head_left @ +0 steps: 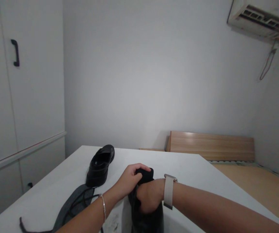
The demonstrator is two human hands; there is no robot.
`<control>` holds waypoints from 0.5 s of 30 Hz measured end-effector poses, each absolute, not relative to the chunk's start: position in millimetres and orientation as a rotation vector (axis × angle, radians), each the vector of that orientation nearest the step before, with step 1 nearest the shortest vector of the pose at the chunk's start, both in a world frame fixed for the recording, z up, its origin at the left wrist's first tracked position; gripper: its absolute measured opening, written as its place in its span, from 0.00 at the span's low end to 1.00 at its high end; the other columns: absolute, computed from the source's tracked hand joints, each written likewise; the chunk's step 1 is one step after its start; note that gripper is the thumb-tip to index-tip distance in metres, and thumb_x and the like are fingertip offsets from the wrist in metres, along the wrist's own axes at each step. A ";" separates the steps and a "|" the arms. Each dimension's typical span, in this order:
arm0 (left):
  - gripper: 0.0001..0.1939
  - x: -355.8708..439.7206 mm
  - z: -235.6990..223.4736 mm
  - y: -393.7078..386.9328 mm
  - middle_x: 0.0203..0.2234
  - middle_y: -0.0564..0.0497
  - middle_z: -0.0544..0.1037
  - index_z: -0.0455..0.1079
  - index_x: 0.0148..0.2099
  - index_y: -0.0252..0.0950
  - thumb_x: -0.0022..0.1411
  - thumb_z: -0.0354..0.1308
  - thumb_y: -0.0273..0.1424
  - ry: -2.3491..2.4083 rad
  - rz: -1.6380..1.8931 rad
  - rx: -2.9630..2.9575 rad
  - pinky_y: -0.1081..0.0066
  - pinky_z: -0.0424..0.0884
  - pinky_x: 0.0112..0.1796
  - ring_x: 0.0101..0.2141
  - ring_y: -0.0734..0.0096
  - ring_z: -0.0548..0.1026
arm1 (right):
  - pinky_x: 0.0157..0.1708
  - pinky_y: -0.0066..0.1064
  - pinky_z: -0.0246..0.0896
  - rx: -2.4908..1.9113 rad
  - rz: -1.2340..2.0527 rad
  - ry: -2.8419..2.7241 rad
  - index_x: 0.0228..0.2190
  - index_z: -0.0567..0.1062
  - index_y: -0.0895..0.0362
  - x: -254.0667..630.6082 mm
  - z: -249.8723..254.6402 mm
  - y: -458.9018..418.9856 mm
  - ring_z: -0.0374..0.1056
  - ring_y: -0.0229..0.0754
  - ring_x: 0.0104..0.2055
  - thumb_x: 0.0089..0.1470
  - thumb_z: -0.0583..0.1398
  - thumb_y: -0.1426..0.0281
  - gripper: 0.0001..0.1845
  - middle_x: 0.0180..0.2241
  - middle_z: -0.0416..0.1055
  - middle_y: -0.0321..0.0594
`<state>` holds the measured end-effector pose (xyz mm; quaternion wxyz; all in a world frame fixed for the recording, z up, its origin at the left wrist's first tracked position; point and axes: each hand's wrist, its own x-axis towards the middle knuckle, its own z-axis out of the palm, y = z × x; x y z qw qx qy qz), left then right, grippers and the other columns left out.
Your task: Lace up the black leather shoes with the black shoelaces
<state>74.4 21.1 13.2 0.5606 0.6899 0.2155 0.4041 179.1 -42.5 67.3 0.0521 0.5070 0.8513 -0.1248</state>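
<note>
A black shoe (149,223) stands at the near edge of the white table, partly cut off by the bottom of the view. My left hand (132,176) is closed on the shoe's padded black tongue (145,175), thumb and fingers pinching its upper part. Into the shoe's opening reaches my right hand (150,194); its fingers are hidden inside, so what they hold or touch cannot be seen. Left of my left forearm lies a dark grey, flat, insole-like piece (69,204), with black shoelaces (80,202) across it. A second black shoe (98,168) rests farther back on the left.
The white table (178,165) reaches toward the grey wall. White cabinets (37,97) with dark handles stand on the left. At the right are a wooden headboard (212,145) and bed base (258,178). An air conditioner (263,19) hangs high on the right.
</note>
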 end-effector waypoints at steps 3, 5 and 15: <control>0.21 70.1 16.8 24.7 0.38 0.46 0.84 0.81 0.39 0.34 0.44 0.52 0.23 0.532 0.948 1.686 0.59 0.69 0.49 0.43 0.55 0.77 | 0.35 0.34 0.72 1.473 -0.332 2.533 0.30 0.76 0.59 182.4 99.7 -59.2 0.74 0.39 0.31 0.61 0.65 0.72 0.07 0.30 0.77 0.34; 0.17 67.6 20.3 26.1 0.35 0.46 0.83 0.79 0.38 0.33 0.47 0.53 0.25 0.544 0.924 1.719 0.59 0.70 0.46 0.40 0.54 0.77 | 0.38 0.35 0.69 1.566 -0.265 2.603 0.30 0.77 0.59 188.2 119.8 -66.9 0.74 0.41 0.34 0.60 0.62 0.78 0.07 0.30 0.77 0.36; 0.16 29.2 68.6 -3.0 0.31 0.48 0.84 0.72 0.52 0.33 0.62 0.58 0.31 0.567 0.645 1.988 0.72 0.69 0.31 0.32 0.62 0.79 | 0.49 0.31 0.66 2.090 -0.350 2.932 0.56 0.59 0.56 207.2 66.3 -74.9 0.71 0.43 0.51 0.50 0.62 0.83 0.34 0.53 0.71 0.46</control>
